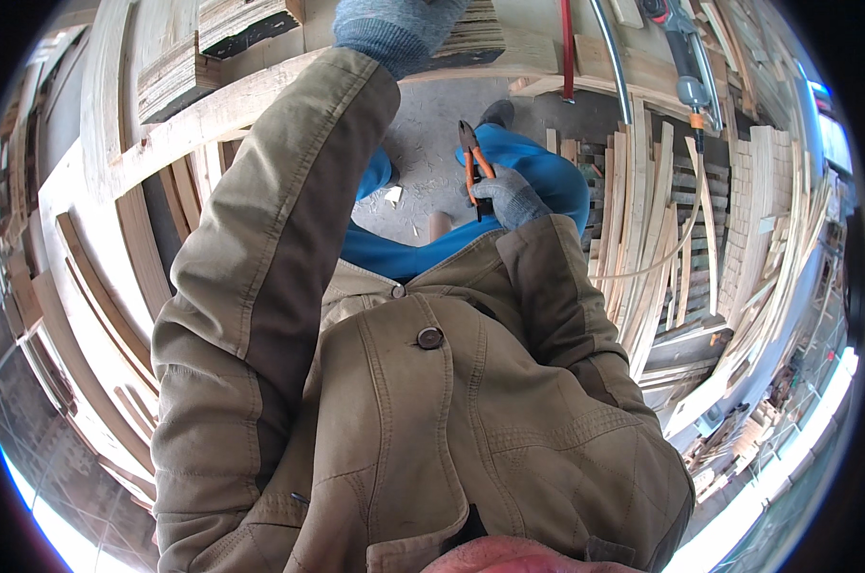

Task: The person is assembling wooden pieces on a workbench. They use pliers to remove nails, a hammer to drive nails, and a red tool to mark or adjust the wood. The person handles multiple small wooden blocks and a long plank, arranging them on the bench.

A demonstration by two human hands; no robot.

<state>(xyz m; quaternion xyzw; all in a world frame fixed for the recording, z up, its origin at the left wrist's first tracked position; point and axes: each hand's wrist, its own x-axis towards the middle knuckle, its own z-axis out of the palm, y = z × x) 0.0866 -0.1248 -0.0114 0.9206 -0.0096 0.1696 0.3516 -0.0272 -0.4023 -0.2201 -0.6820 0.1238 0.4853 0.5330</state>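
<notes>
My right hand (514,197), in a grey knit glove, is wrapped around a pair of pliers (473,168) with orange and black handles. The dark jaws point up and away, over my blue trousers. My left hand (383,31), gloved in grey-blue knit, reaches across the wooden bench at the top of the view. Its fingers are cut off by the upper edge, so their grip is hidden. Right beside that hand lies a stack of thin layered wood pieces (468,43). Another layered block (176,86) sits farther left on the bench.
A pale wooden beam (232,103) forms the bench's near edge. A red bar (568,48) and a metal tube (612,57) stand right of my left hand. A tool with an orange collar (692,91) hangs farther right. Long wooden strips (642,210) are stacked at right; shavings litter the floor (423,143).
</notes>
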